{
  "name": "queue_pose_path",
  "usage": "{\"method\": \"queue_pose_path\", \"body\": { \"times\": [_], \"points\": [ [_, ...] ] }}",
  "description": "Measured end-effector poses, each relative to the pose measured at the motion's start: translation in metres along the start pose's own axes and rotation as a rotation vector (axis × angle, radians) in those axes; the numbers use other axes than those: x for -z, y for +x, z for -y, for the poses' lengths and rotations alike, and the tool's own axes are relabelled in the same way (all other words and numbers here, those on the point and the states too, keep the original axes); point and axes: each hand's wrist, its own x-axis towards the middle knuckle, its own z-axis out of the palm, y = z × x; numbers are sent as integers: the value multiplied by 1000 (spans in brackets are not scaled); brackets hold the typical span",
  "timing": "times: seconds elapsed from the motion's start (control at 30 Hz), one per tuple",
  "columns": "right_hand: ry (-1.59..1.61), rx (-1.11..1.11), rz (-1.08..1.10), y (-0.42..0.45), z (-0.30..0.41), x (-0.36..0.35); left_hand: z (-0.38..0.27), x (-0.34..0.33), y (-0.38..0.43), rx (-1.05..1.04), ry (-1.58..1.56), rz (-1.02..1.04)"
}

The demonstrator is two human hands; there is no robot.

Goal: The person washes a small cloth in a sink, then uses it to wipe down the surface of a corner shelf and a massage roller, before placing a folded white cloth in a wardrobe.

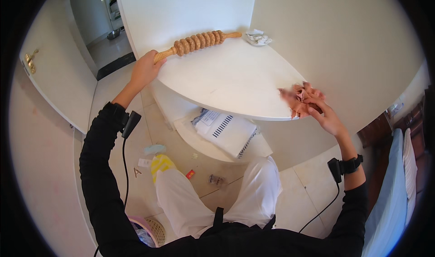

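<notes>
My left hand (146, 67) is closed round the near handle of a wooden massage roller (200, 42) with ridged rollers, at the left edge of a white corner shelf (224, 77). The roller's far handle points towards the shelf's back corner. At the shelf's right side, my right hand (324, 116) rests its fingers on a crumpled pinkish-brown cloth (299, 99), pressed onto the shelf top near the wall panel. Crumpled white tissue (258, 38) lies in the back corner, just past the roller's far end.
A folded white textile (226, 131) with dark stripes lies on a lower shelf. Small wrappers and a letter-shaped piece (137, 172) are on the tiled floor, with a lined waste basket (156, 231) at lower left. An open door (61, 60) stands left; bedding (390, 189) is at right.
</notes>
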Motion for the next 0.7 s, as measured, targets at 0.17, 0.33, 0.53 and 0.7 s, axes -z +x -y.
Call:
{"method": "queue_pose_path", "body": {
  "times": [0.17, 0.33, 0.53, 0.7],
  "points": [
    [40, -39, 163, 26, 0, -11, -4, -18, 26, 54, -34, 114],
    [-294, 224, 283, 95, -23, -7, 17, -45, 67, -5, -64, 220],
    [-410, 41, 175, 133, -33, -14, 35, -56, 79, -129, 212, 282],
    [-279, 2, 177, 122, -16, -26, 33, -33, 40, 14, 314, 198]
  ]
}}
